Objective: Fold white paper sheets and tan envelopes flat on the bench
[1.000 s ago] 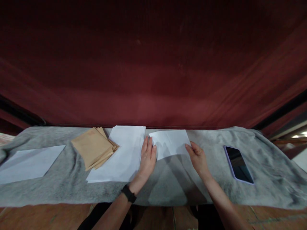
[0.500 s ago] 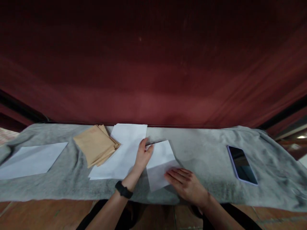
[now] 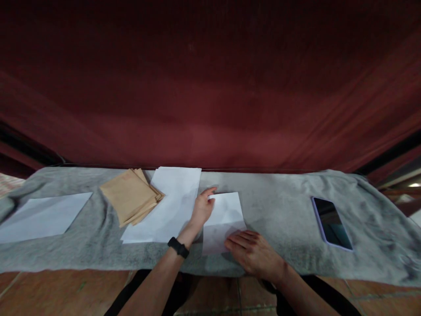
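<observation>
A smooth rectangle of white paper (image 3: 225,210) lies between the two hands, its near part in shadow. The left hand (image 3: 201,208), with a black band (image 3: 178,248) at its wrist, is at the sheet's far left corner, thumb and forefinger spread apart. The right hand (image 3: 255,253) lies over the near right corner, fingers together and slightly bent; whether it grips the edge I cannot tell. Just left of the left hand is a flat stack of larger white sheets (image 3: 176,206), partly overlapped by a fanned pile of tan paper envelopes (image 3: 126,195). Well right of the right hand rests a dark-screened phone in a lilac case (image 3: 332,223). Plush, rumpled grey cloth (image 3: 279,202) covers the table; beyond the hands rises a dark red backdrop (image 3: 210,109), and below them run terracotta floor tiles (image 3: 66,292).
</observation>
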The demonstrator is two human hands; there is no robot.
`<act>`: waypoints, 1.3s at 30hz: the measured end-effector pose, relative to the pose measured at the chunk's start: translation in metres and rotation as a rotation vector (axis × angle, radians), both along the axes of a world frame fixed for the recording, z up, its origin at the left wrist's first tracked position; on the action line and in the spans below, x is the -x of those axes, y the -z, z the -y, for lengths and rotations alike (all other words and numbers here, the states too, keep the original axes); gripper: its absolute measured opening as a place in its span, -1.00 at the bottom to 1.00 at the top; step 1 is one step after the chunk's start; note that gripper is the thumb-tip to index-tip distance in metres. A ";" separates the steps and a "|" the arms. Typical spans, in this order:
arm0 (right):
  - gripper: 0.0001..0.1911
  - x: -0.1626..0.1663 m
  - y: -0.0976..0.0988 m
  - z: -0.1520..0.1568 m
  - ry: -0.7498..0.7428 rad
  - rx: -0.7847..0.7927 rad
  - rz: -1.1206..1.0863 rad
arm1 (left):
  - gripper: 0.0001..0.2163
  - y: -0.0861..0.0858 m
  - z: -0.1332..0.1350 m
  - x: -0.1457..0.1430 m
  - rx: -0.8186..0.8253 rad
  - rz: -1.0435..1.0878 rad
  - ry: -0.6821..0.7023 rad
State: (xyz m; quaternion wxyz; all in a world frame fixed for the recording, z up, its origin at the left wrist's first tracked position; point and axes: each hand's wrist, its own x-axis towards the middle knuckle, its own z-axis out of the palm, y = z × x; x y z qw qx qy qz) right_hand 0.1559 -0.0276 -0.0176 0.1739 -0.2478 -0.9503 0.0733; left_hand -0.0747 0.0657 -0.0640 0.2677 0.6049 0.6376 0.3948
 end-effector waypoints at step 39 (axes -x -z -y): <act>-0.75 -0.009 0.040 0.001 0.074 0.401 -0.281 | -0.57 -0.006 0.046 -0.045 -0.265 -0.819 0.709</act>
